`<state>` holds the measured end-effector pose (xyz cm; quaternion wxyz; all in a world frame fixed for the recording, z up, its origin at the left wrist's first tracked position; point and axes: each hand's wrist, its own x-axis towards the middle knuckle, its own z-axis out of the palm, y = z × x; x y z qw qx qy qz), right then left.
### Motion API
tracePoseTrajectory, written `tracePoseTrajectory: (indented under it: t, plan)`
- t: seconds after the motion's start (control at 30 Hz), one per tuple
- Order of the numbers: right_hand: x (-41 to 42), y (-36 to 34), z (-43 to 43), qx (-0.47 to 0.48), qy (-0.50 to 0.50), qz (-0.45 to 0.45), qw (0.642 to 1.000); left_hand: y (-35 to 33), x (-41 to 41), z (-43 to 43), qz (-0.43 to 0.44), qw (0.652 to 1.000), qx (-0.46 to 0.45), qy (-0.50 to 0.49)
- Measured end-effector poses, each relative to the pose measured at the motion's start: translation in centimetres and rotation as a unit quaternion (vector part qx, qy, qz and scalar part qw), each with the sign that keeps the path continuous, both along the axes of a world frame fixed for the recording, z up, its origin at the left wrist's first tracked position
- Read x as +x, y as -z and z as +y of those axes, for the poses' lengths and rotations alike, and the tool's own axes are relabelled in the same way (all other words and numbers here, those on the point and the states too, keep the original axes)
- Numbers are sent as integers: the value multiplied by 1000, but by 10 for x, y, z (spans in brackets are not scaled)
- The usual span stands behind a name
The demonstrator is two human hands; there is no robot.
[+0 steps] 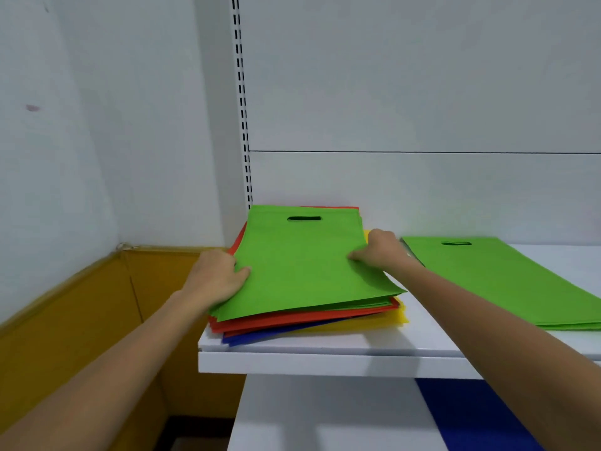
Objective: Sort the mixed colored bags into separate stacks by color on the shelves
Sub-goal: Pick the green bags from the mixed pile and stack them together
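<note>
We pinch the top green bags, left hand and right hand at opposite edges. We should lift greens only, kept level.

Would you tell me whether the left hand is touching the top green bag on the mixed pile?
Touching. The head view shows the left hand gripping the left edge of the top green bag, its thumb lying on the bag's upper surface.

We seem to be in a shop or its stockroom: a white shelf meets a slotted upright and plain back panels, retail display fittings, and carries flat stacks of coloured carrier bags. A painted wall with a yellow base stands at left.
</note>
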<state>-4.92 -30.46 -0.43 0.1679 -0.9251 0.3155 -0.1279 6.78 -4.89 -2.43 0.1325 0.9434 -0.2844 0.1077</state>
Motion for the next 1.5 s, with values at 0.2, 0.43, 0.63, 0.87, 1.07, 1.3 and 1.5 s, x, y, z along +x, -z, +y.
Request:
tracePoseTrajectory:
  t: [0.2,0.43,0.63,0.87,1.07,1.3,1.5]
  plan:
    - [0,12,-3,39,63,-113,991,7,4,-4,-37,999,10,28]
    - [2,16,4,-15,93,-153,984,6,0,-12,-52,998,25,39]
    - [-2,25,18,-119,74,-144,980,4,-1,-16,-54,998,15,29]
    - [1,31,21,-145,50,-152,976,14,-3,-14,-8,990,-123,62]
    - [2,33,21,-169,58,-154,972,14,-4,-16,12,993,-118,25]
    - [-4,27,29,-119,33,-250,960,14,-7,-17,11,994,-112,9]
    - [-5,26,33,-97,39,-264,959,12,-5,-16,29,994,-100,16]
